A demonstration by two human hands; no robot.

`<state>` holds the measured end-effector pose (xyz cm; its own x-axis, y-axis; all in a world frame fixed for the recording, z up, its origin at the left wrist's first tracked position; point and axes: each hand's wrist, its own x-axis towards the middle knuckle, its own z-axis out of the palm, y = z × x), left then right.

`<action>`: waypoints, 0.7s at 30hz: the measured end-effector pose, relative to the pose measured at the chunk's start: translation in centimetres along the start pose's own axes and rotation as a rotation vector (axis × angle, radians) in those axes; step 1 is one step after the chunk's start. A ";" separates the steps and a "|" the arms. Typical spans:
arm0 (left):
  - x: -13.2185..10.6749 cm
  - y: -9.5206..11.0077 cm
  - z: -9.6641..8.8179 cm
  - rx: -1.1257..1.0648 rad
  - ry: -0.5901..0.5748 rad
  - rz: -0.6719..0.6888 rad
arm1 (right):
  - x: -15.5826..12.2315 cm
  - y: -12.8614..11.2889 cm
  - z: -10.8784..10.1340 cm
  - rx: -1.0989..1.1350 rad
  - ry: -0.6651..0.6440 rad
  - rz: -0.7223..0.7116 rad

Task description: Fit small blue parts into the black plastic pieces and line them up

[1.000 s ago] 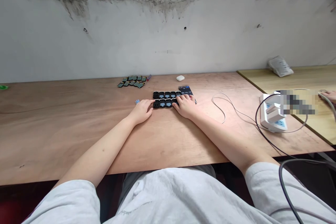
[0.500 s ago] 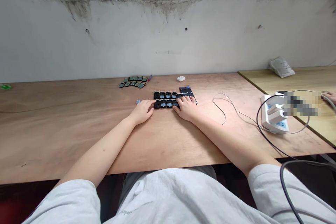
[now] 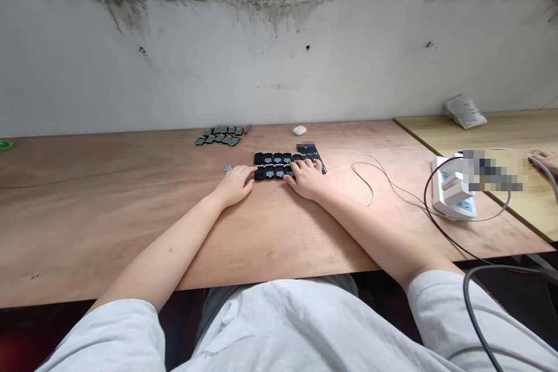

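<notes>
Two rows of small black parts with pale blue centres [image 3: 274, 165] lie side by side on the wooden table [image 3: 131, 197]. My left hand [image 3: 236, 182] rests flat at the left end of the near row, fingertips touching it, fingers stretched out. My right hand [image 3: 306, 176] lies over the right end of the rows with its fingers spread on the parts. A dark phone [image 3: 309, 154] showing a running timer sits just behind my right hand. A tiny blue bit [image 3: 227, 169] lies beside my left hand.
Several greenish flat chips [image 3: 220, 135] and a red-tipped pen [image 3: 247, 128] lie at the back, with a white earbud case [image 3: 299, 130] nearby. A white cable [image 3: 366, 177] leads to a power strip [image 3: 453, 193]. Another person's hand [image 3: 544, 158] shows at far right.
My right hand has slid slightly left over the black parts. The left hand stays put.
</notes>
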<state>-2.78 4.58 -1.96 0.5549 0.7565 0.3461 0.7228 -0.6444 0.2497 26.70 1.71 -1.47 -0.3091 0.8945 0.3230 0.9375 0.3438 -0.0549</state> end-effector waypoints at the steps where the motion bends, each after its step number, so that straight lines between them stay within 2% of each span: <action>1: 0.0 -0.1 0.0 0.003 -0.001 -0.001 | 0.0 0.0 0.0 -0.006 0.005 -0.001; 21: 0.0 0.2 -0.1 -0.008 -0.011 -0.008 | -1.2 -0.4 -1.1 -0.020 0.053 0.000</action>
<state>-2.69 4.42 -1.77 0.5535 0.7629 0.3341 0.7240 -0.6390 0.2597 26.82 0.18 -0.81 -0.3005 0.8781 0.3724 0.9407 0.3374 -0.0365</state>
